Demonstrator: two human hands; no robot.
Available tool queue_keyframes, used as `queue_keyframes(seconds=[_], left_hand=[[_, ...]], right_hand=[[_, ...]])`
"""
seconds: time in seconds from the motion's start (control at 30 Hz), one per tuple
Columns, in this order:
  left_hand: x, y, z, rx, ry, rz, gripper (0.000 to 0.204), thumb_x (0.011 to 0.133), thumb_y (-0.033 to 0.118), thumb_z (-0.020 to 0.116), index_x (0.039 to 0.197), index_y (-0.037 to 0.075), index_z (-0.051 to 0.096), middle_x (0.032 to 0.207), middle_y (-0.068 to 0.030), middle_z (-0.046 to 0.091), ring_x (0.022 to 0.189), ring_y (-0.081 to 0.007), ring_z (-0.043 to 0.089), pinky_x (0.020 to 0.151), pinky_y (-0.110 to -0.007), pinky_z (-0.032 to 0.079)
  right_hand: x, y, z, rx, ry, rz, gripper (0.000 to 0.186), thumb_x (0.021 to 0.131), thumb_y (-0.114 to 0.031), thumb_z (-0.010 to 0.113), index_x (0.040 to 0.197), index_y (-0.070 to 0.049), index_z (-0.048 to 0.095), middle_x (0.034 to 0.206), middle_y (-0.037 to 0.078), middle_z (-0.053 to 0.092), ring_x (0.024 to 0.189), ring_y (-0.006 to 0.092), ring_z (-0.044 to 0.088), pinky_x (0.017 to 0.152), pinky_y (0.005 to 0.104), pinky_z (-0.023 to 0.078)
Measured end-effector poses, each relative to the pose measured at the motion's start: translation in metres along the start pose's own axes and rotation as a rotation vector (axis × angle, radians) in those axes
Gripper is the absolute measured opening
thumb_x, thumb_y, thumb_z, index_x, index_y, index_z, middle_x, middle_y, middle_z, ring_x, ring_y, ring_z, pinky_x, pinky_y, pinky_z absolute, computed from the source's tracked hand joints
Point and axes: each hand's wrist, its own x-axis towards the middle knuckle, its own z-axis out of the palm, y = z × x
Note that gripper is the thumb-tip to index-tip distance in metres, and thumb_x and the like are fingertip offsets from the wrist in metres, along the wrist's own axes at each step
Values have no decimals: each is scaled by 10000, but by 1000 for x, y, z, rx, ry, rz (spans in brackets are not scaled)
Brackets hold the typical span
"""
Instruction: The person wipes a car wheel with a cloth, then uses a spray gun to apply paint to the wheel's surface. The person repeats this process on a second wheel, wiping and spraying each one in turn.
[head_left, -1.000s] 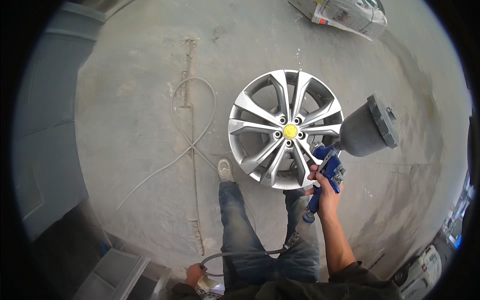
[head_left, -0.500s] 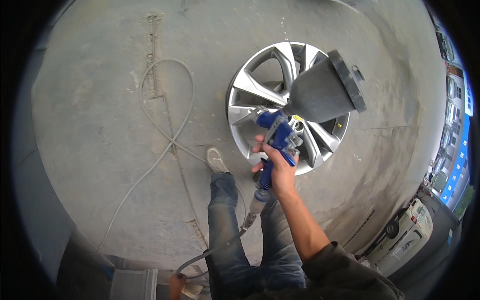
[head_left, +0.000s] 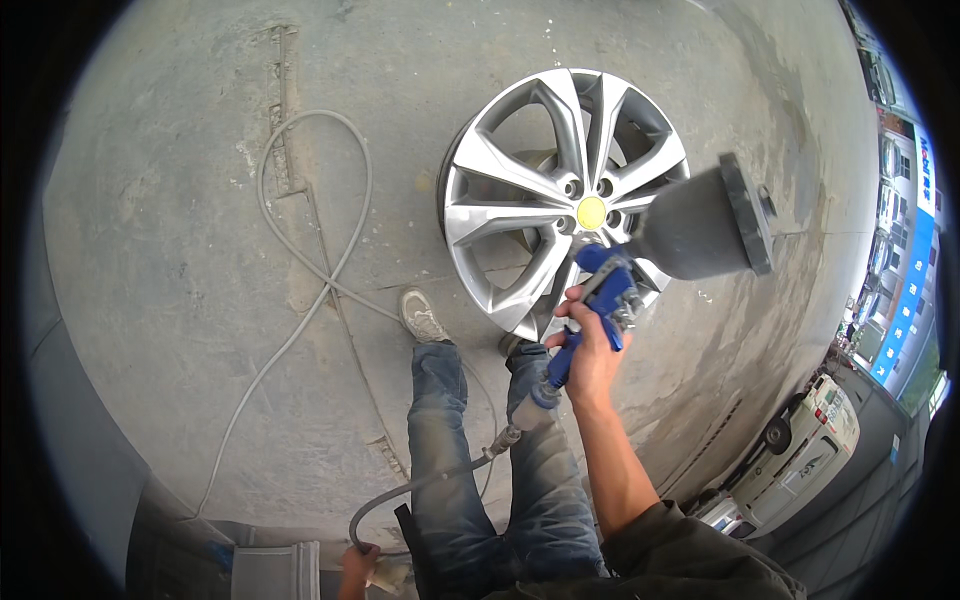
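A blue spray gun is gripped in my right hand, its dark grey paint cup tilted out to the right. The gun is held above the lower right part of a silver alloy wheel with a yellow centre cap. Part of the rim is hidden behind cup and hand. From the gun's handle a dark air hose runs down to the left. My left hand, at the lower edge, is closed around that hose; its fingers show only in part.
A thin grey hose lies looped on the concrete floor to the left. My shoe stands beside the wheel. A grey box-like thing is at the lower left. A white van is parked at the far right.
My right hand has moved the spray gun right and slightly down, baring the wheel's centre and yellow cap. The view has shifted a little. My left hand stays on the hose.
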Motion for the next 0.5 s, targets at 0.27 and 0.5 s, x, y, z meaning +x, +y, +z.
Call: queue_keyframes(seconds=[0.27, 0.5], left_hand=[[1, 9, 20, 234, 8, 208, 271, 849, 370, 716, 881, 103, 751, 778, -173, 712, 774, -383, 698, 697, -490, 535], [-7, 86, 18, 461, 28, 200, 257, 869, 370, 722, 929, 121, 706, 790, -160, 707, 788, -398, 683, 710, -521, 531]], right_hand=[[1, -11, -4, -171, -351, 32, 293, 883, -27, 570, 1156, 58, 634, 1071, 127, 679, 908, 188, 663, 544, 304, 592], [-4, -14, -16, -284, -486, 156, 250, 903, -37, 595, 1131, 41, 662, 1061, 105, 696, 891, 159, 671, 545, 287, 584]])
